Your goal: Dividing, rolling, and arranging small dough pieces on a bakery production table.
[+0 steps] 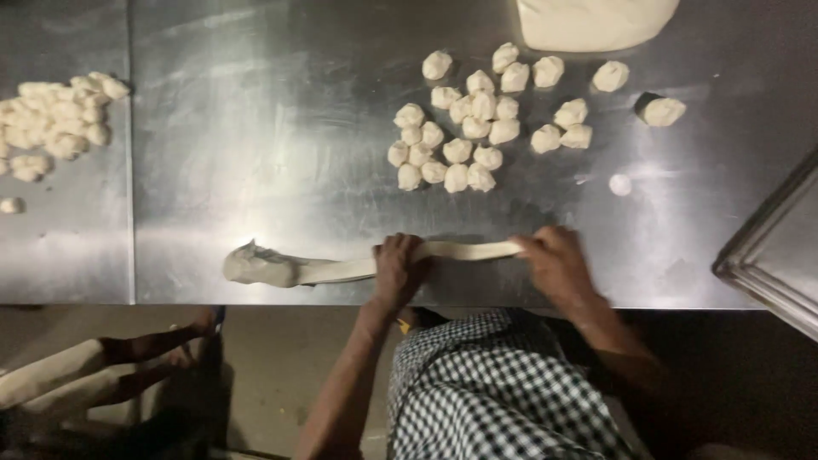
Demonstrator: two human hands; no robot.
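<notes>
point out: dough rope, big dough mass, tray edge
dough rope (464, 250): head view, bare stretch between the two hands.
big dough mass (592, 21): head view, its middle, top edge of frame.
tray (758, 260): head view, its metal rim, right side.

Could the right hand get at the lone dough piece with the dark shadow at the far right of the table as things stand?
Probably yes. The right hand grips the end of the dough rope, and only bare steel table lies between it and that dough piece; it would have to let go first.

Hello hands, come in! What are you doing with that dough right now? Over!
Left hand and right hand both pressed on the long dough rope. Rope lies flat on the steel table. Dough balls sit beyond, clear of it.
</notes>
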